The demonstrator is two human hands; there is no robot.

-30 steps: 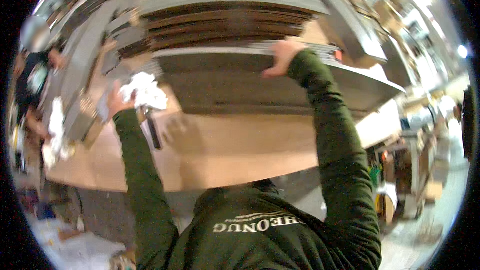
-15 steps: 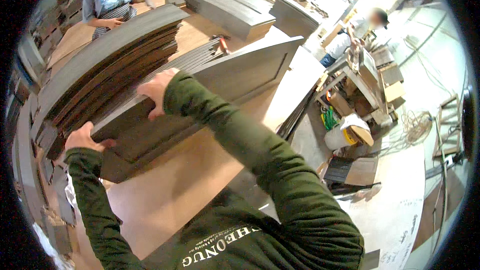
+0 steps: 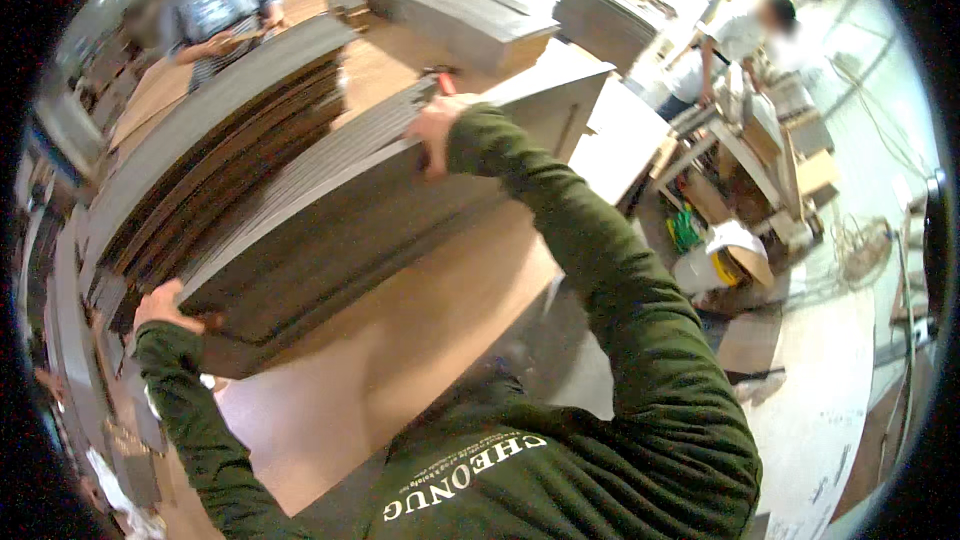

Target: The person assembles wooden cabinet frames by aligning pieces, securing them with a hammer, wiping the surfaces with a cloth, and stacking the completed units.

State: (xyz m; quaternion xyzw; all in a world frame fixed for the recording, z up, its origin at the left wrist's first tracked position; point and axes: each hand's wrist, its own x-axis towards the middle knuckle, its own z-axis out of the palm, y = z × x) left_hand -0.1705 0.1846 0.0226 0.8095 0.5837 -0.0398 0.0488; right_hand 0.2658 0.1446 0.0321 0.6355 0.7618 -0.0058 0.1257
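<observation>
A long dark grey wooden door panel (image 3: 385,215) with a recessed frame stands tilted on its long edge on the brown tabletop. My left hand (image 3: 168,310) grips its near left corner, with the thumb on the face toward me. Farther right, my right hand (image 3: 437,132) is closed over the panel's top edge, fingers behind it and thumb in front. Several similar panels (image 3: 335,155) lean in a row just behind it. A red-handled tool (image 3: 445,83) lies beyond my right hand, and its other end is hard to make out.
Behind the row rises a tall stack of dark panels (image 3: 240,70). More panel stacks (image 3: 450,15) stand at the far side. One co-worker (image 3: 225,10) stands across the table, another (image 3: 735,50) at a wooden stand on the right. A white bucket (image 3: 705,265) sits on the floor.
My right hand has slid right along the panel's top edge toward the red-handled tool. My left hand stays at the corner. The view has shifted slightly, and both co-workers have changed posture.
</observation>
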